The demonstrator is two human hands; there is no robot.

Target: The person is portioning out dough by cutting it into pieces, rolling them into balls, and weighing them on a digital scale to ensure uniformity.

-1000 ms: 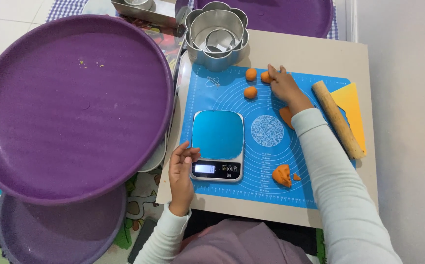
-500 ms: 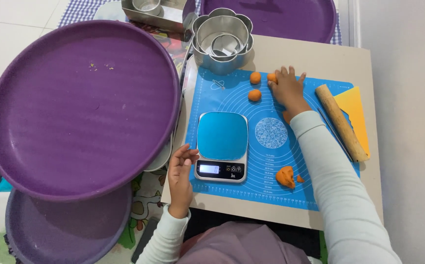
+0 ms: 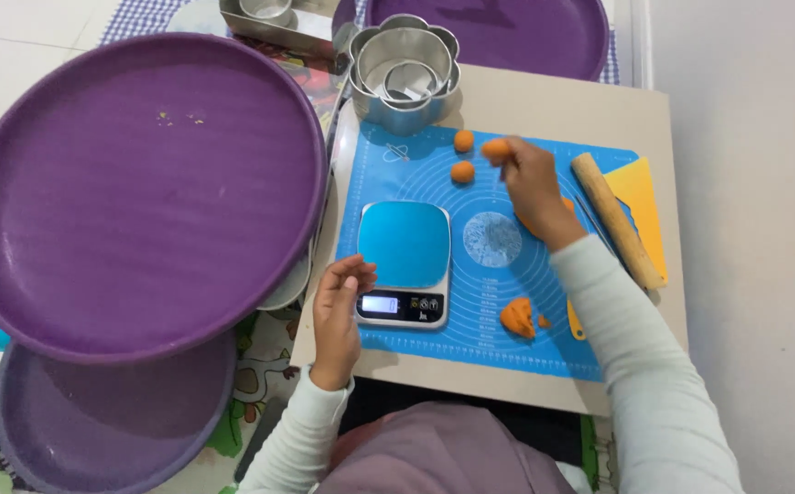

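A low beige table stood on a white tile floor, w/ a blue mat spread over most of it. Right hand was over the far part of the mat, fingers pinching an orange dough ball at the tips — two more dough balls lay just beside it, to the left. Left hand rested at the near-left corner of a kitchen scale, fingers loosely curled, tips touching the scale's edge by the display. An orange dough lump sat on the mat near the scale's right. A rolling pin lay along the mat's right side. Flower-shaped metal tins sat nested at the table's far edge; large purple trays lay stacked to the left.
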